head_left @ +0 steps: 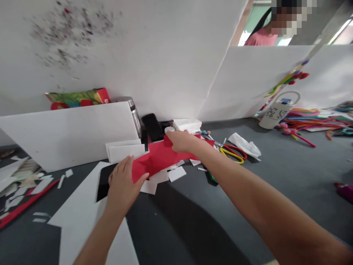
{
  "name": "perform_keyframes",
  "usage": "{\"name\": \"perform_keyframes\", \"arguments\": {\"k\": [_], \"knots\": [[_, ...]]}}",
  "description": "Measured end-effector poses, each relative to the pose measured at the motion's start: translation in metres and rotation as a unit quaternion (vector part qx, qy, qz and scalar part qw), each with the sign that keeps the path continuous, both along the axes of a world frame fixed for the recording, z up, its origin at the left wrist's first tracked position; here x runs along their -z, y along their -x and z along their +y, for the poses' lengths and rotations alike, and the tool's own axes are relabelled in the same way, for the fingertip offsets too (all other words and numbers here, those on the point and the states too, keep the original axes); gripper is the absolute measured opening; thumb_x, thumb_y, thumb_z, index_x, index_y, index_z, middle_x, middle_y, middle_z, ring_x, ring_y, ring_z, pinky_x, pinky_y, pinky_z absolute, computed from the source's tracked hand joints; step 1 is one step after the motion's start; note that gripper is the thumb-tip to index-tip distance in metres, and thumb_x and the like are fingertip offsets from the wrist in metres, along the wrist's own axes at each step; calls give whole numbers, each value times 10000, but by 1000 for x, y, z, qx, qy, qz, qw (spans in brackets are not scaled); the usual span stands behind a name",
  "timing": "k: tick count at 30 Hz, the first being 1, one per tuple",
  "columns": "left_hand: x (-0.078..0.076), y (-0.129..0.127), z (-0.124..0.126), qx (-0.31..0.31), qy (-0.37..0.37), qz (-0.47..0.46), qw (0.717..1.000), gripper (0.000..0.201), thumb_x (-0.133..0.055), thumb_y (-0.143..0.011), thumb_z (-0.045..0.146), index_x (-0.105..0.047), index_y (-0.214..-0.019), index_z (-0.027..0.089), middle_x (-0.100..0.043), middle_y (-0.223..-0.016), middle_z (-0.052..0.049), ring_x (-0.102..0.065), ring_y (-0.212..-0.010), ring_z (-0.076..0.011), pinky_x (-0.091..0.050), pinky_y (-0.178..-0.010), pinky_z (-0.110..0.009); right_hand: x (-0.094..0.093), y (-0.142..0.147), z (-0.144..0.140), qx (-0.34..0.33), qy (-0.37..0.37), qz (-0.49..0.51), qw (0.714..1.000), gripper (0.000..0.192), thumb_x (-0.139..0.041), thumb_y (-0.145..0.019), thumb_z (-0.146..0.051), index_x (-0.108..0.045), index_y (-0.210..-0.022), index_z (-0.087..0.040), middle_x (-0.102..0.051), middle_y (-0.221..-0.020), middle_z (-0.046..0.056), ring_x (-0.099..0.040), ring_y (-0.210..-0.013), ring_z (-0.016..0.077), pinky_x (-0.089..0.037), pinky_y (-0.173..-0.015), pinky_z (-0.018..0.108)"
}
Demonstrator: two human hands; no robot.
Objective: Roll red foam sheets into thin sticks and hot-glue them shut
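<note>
A long strip of red paper (161, 156) stretches across the desk in front of me, with stepped cut edges. My left hand (122, 182) grips its left end, thumb at the lower edge and fingers spread over a dark, flat, phone-like object (103, 183). Farther along the strip, my right hand (180, 141) has curled fingers closed at the red paper. Its fingertips are beside a small white round object (169, 129) and partly hidden. Small white paper pieces (177, 174) lie under and in front of the strip. Yellow-handled scissors (231, 154) rest just right of it.
A white board (68, 136) stands at the left, before a steel bottle (134, 116). A black phone (152, 127) leans at the back. Crumpled tissue (245, 145), a white jug (275, 114) and colourful pipe cleaners (317, 123) are right. Paper scraps cover the far left. Someone sits beyond the partition.
</note>
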State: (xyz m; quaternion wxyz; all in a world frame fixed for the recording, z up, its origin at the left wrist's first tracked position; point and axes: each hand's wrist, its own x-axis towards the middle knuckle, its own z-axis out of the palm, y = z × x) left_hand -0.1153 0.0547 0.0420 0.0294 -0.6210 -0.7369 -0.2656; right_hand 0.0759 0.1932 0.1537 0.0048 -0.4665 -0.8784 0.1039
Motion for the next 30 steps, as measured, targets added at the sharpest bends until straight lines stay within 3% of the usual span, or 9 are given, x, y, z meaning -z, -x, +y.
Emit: {"name": "perform_keyframes", "arguments": {"k": [4, 7, 10, 16, 19, 23, 27, 30], "knots": [[-3, 18, 13, 61, 147, 74, 984, 875, -695, -772, 473, -313, -1504, 182, -415, -1543, -199, -301, -1450, -404, -234, -1122, -616, 3, -10, 11, 45, -49, 1, 998, 416, -528, -739, -67, -535, -1153, -103, -674, -1002, 180, -630, -957, 320, -384, -799, 398], [-7, 13, 24, 91, 168, 98, 977, 872, -716, -744, 465, -333, -1497, 245, -470, -1509, -174, -329, -1438, -389, -247, -1109, -585, 9, -16, 12, 46, -71, 8, 996, 389, -530, -734, -100, -546, -1123, -112, -677, -989, 177, -635, -929, 322, -381, -769, 384], [-8, 8, 33, 79, 163, 100, 978, 888, -717, -721, 532, -372, -1480, 224, -567, -1379, -196, -423, -1357, -410, -281, -1081, -571, 15, -17, 7, 21, -81, 11, 996, 382, -548, -715, -110, -559, -1096, -144, -687, -986, 148, -635, -908, 300, -373, -740, 352], [-18, 10, 34, 43, 132, 48, 989, 904, -657, -734, 622, -371, -1488, 215, -544, -1193, -169, -567, -1134, -397, -405, -990, -545, 17, -19, 4, 9, -99, 17, 995, 370, -507, -747, -102, -552, -1113, -136, -684, -998, 149, -627, -895, 285, -364, -713, 336], [-34, 18, 31, -53, 77, -54, 994, 900, -637, -764, 623, -339, -1496, 193, -498, -1227, -185, -597, -1101, -388, -488, -910, -528, 22, -15, 6, -11, -101, 18, 995, 378, -526, -751, -109, -547, -1127, -130, -685, -988, 149, -629, -896, 286, -373, -718, 338], [-52, 25, 27, -167, -35, -155, 973, 947, -649, -752, 667, -345, -1481, 145, -443, -1357, -253, -492, -1262, -444, -451, -980, -615, 37, 4, 7, -44, -107, 22, 993, 394, -534, -781, -118, -530, -1176, -124, -685, -984, 134, -633, -930, 288, -390, -791, 368], [-58, 11, 19, -113, -94, -168, 975, 828, -661, -783, 581, -399, -1446, 161, -513, -1310, -200, -495, -1282, -390, -430, -1057, -552, 47, 22, 1, -62, -117, 18, 991, 434, -563, -779, -88, -528, -1211, -121, -641, -1135, 159, -609, -1033, 299, -383, -887, 419], [-62, -6, 9, -50, -88, -166, 981, 804, -664, -790, 574, -405, -1439, 178, -518, -1310, -169, -529, -1240, -366, -460, -1028, -537, 45, 22, -28, -65, -142, 29, 987, 439, -487, -830, -40, -501, -1266, -88, -557, -1264, 218, -533, -1165, 324, -376, -927, 446]]}}
